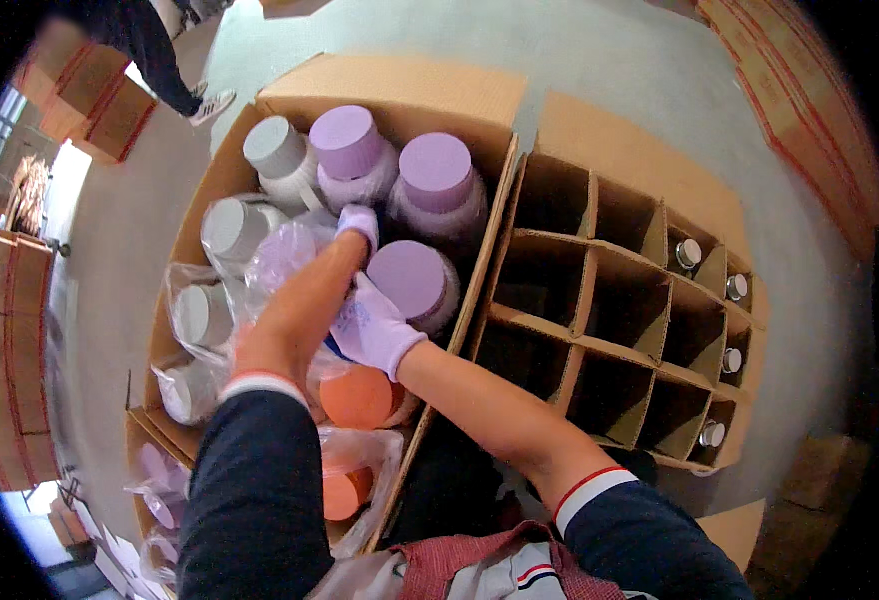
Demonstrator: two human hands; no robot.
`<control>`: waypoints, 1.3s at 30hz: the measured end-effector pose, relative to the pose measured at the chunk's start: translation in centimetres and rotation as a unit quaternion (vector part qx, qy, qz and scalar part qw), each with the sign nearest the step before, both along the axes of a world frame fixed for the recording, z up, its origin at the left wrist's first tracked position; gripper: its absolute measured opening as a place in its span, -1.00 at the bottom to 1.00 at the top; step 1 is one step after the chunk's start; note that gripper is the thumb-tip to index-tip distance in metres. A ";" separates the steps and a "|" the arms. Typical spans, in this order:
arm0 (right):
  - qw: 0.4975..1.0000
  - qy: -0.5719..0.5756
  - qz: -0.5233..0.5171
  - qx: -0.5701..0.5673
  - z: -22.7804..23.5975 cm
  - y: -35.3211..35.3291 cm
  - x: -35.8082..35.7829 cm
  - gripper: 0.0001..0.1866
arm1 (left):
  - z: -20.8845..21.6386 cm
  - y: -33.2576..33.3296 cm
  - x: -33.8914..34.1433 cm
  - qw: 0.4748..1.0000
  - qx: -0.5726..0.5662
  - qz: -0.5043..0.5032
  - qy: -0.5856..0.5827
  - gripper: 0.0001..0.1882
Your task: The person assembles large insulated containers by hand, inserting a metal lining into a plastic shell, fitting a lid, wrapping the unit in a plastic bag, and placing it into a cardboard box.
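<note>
My left hand [357, 224], in a lavender glove, reaches into an open cardboard box [389, 85] of large capped bottles. My forearm hides most of its fingers. My right hand [374, 325], gloved alike, is closed just below it, with its fingertips and whatever they hold out of sight behind my left forearm. A purple-capped bottle [411, 280] stands right beside my right hand. Clear plastic film [279, 255] covers a purple-topped bottle left of my left wrist. Below my right hand is an orange-capped bottle [359, 395]; grey-white capped bottles [239, 230] line the left side.
A divided cardboard box [624, 310] stands at the right, with several silver-capped bottles [688, 253] in its right cells. Stacked cartons rise at the left [4, 340] and far right [804, 110]. A person [144, 50] stands at the far left.
</note>
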State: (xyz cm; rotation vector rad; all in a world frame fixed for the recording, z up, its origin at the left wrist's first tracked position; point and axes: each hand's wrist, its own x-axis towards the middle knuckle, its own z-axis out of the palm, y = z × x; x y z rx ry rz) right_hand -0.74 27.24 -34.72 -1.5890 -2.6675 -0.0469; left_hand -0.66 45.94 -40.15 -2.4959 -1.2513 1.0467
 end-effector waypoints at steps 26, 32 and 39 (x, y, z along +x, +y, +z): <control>0.314 0.947 -0.071 0.011 16.5 -28.1 28.5 -0.32 | 21.7 -44.0 -8.5 0.387 -0.386 0.316 -0.776 -0.52; 0.605 0.758 -0.230 0.080 20.6 -32.4 17.0 -0.59 | 28.5 -41.6 -5.8 0.499 -0.255 -0.047 -0.827 -0.60; 0.569 0.787 -0.215 0.102 26.3 -36.6 19.6 -0.56 | 42.9 -38.6 -3.6 0.299 -0.400 0.023 -0.866 -0.58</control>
